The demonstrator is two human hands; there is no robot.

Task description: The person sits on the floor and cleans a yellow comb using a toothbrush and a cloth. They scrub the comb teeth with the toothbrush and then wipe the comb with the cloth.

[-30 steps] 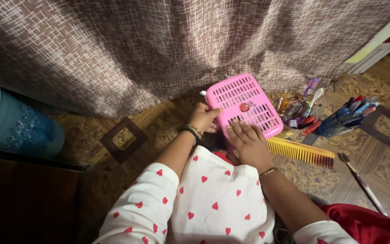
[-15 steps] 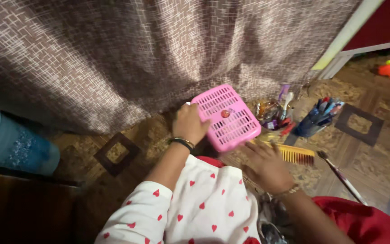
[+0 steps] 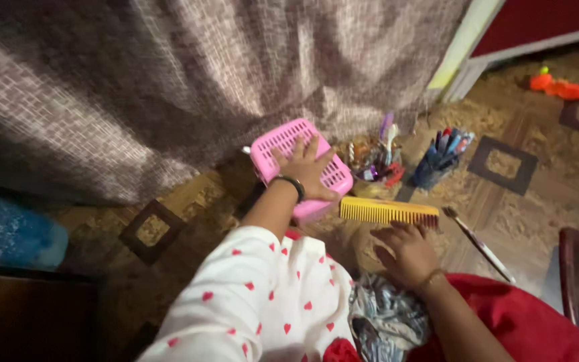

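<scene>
1. The left hand (image 3: 306, 167) lies flat on top of the pink basket (image 3: 283, 144), with its fingers (image 3: 301, 146) spread wide open.
2. The pink basket sits on the floor (image 3: 504, 208), right by the bottom of the brown curtain (image 3: 169, 80). It has lots of little slots in it.
3. The right hand (image 3: 407, 251) is down low, just beside the yellow comb (image 3: 387, 211). Its fingers (image 3: 397, 231) are curled a bit and hold nothing. I cannot tell if they touch the comb.
4. The yellow comb lies flat on the floor, touching the front edge of the pink basket.
5. A cup of small colourful things (image 3: 376, 161) stands just to the right of the basket.
6. A blue cup full of pens (image 3: 440, 157) stands near that, further right.
7. A thin paintbrush (image 3: 478, 245) lies on the floor, right of the comb.
8. The person wears a white top with red hearts (image 3: 269, 302) and a dark bangle (image 3: 291, 184) on the left wrist.
9. A blue tub (image 3: 8, 234) is far off on the left.
</scene>
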